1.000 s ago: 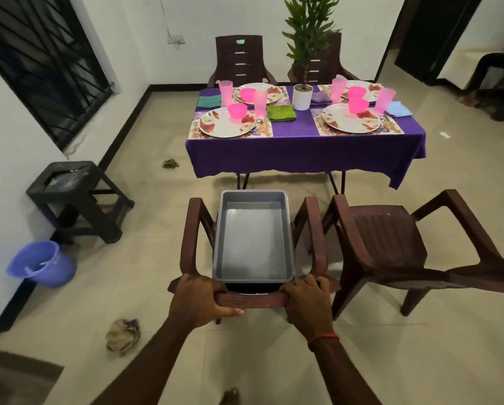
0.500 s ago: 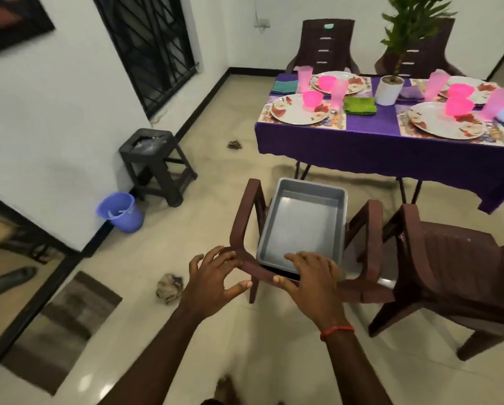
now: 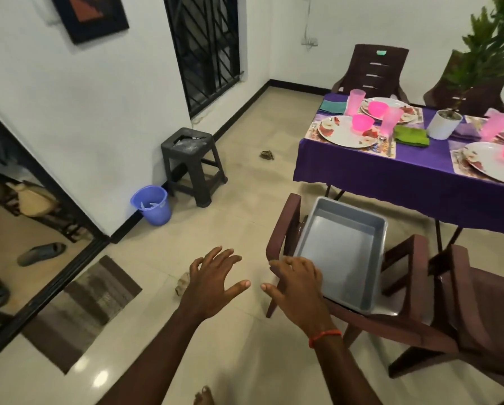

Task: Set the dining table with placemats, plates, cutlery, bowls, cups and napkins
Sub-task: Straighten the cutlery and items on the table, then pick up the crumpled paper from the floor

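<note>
Well beyond right hand (image 3: pixel 299 290), dining table (image 3: pixel 367 178).

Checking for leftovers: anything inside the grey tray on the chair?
Nothing visible: the tray shows its bare grey floor, with no items on it. The right hand covers its near left corner, so that part cannot be checked.

Bare forearms (image 3: pixel 157 361) — red thread (image 3: pixel 324 336), perhaps cord, on right wrist (image 3: pixel 315 323).

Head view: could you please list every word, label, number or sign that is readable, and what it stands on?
No text can be read.
Teal sticker on the far chair: too small and blurred to read.
Framed picture and blue bucket: no lettering visible.
</note>
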